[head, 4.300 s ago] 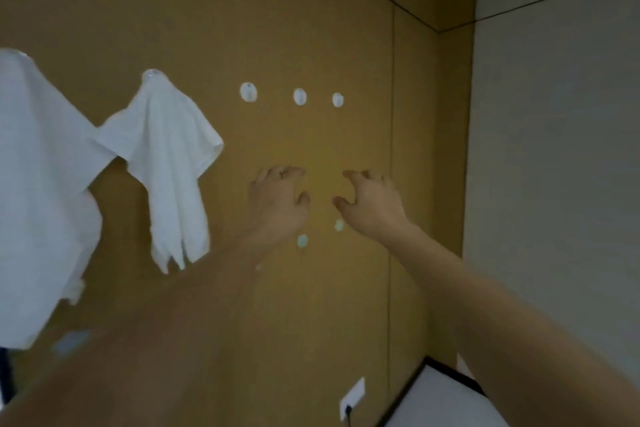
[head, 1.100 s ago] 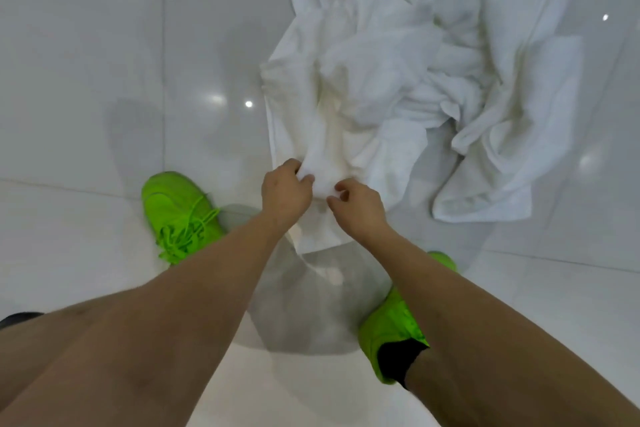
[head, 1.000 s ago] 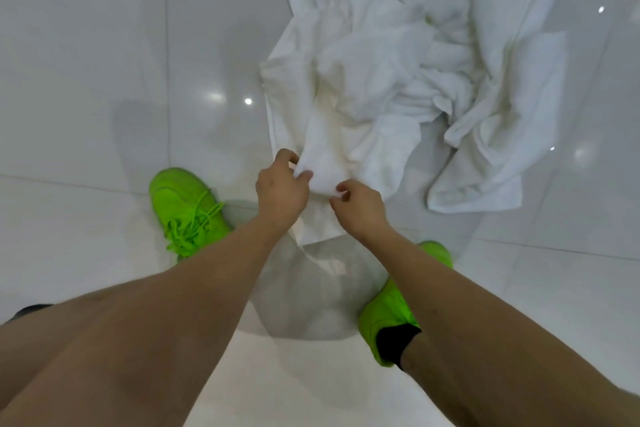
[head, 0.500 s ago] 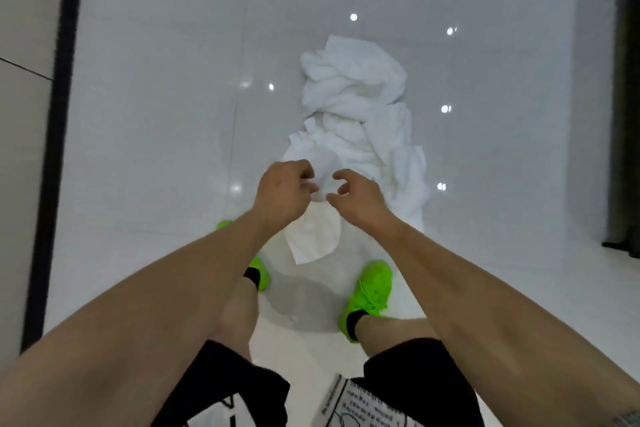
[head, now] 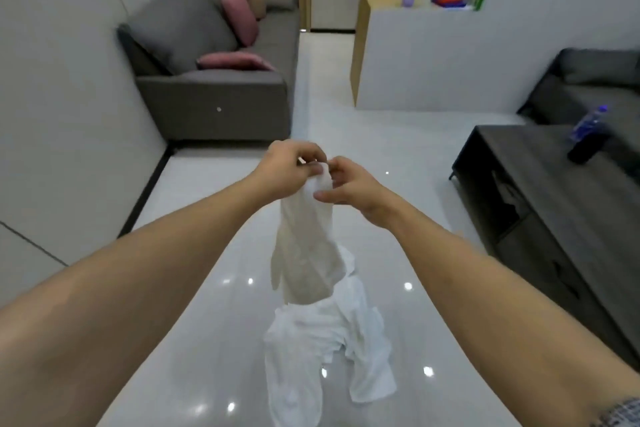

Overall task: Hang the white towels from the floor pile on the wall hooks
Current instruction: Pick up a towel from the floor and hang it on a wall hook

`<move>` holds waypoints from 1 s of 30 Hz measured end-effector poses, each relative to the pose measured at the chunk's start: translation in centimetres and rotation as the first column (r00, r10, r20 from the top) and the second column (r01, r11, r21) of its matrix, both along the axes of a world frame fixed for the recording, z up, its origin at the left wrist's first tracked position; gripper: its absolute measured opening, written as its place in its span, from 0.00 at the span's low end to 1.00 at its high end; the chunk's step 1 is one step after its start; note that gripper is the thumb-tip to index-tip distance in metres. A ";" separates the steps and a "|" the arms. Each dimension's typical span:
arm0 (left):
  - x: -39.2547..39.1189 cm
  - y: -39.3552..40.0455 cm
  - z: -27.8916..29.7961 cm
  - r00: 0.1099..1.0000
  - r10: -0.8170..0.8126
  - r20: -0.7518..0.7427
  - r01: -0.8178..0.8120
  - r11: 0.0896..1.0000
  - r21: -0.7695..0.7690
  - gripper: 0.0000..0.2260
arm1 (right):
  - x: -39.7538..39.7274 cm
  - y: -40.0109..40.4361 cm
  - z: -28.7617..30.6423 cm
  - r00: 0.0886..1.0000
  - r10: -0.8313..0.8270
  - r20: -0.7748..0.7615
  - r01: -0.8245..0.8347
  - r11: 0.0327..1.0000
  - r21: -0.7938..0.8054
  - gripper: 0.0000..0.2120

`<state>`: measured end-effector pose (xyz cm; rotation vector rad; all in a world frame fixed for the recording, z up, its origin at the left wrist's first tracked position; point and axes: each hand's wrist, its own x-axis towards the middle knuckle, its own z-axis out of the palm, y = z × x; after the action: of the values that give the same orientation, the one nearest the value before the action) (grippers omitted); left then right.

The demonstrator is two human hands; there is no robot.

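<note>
Head view: I see 1 white towel [head: 306,250] lifted off the floor pile [head: 325,354], pinched at its top corner by both hands. The left hand [head: 287,170] has its thumb and fingers curled onto the bunched corner; the right hand [head: 349,187], just beside it, grips the same corner from the other side. The 2 hands nearly touch, so neither is clearly nearer the cloth.

The towel's long axis runs straight down from the hands, its lower edge hanging just above the pile, which lies below and slightly nearer me than the grip.

No wall hook is in view. Beyond the hands I see a grey sofa [head: 221,87] to the upper left and a dark low table [head: 540,191] to the right. I judge that the next move calls for turning toward the hooks while keeping the corner uppermost.
</note>
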<state>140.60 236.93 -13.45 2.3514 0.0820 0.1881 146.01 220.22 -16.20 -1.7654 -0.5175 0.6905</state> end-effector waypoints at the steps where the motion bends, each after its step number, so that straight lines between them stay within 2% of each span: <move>1: -0.3 -0.4 2.3 0.999 -0.030 0.044 0.031 0.999 -0.010 0.04 | -0.7 -0.3 2.7 1.000 -0.023 0.000 0.023 0.998 0.057 0.24; 3: -1.1 -1.3 6.5 0.986 -0.096 0.134 0.097 0.995 -0.007 0.03 | -2.4 -1.0 7.2 0.999 -0.041 0.030 0.038 0.994 0.103 0.24; 7: -3.0 -3.3 12.5 0.941 -0.225 0.252 0.208 0.974 0.092 0.03 | -6.0 -4.2 12.7 0.976 -0.114 0.185 0.118 0.993 -0.012 0.16; 11: -5.2 -6.8 15.0 0.888 -0.343 0.305 0.316 0.939 0.136 0.03 | -10.1 -9.1 16.2 0.914 -0.144 0.380 0.239 0.947 -0.216 0.12; 15: -7.4 -11.4 16.1 0.852 -0.370 0.371 0.359 0.928 0.101 0.05 | -14.0 -14.6 16.9 0.812 -0.284 0.511 0.444 0.868 -0.223 0.09; 18: -8.9 -15.3 17.0 0.838 -0.393 0.379 0.384 0.918 0.103 0.07 | -16.7 -19.7 16.6 0.824 -0.371 0.428 0.486 0.851 -0.198 0.10; 22: -10.6 -20.9 18.3 0.827 -0.339 0.449 0.350 0.935 0.061 0.04 | -20.3 -27.0 15.4 0.865 -0.330 0.379 0.480 0.764 -0.430 0.18; 26: -11.1 -27.0 19.3 0.839 -0.148 0.524 0.174 0.985 -0.001 0.04 | -24.6 -37.1 13.2 0.853 -0.405 0.330 0.522 0.654 -0.547 0.19; 28: -11.1 -30.6 19.1 0.881 -0.106 0.460 0.089 0.994 0.058 0.05 | -26.7 -42.3 12.9 0.804 -0.471 0.363 0.594 0.602 -0.534 0.16; 30: -11.7 -35.4 18.1 0.927 -0.246 0.282 0.195 0.960 0.199 0.07 | -28.4 -46.4 13.5 0.701 -0.588 0.404 0.713 0.585 -0.385 0.09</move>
<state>128.95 201.56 4.65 2.4461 -0.3624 0.4586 117.60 173.85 -2.75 -2.3661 0.2440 0.0620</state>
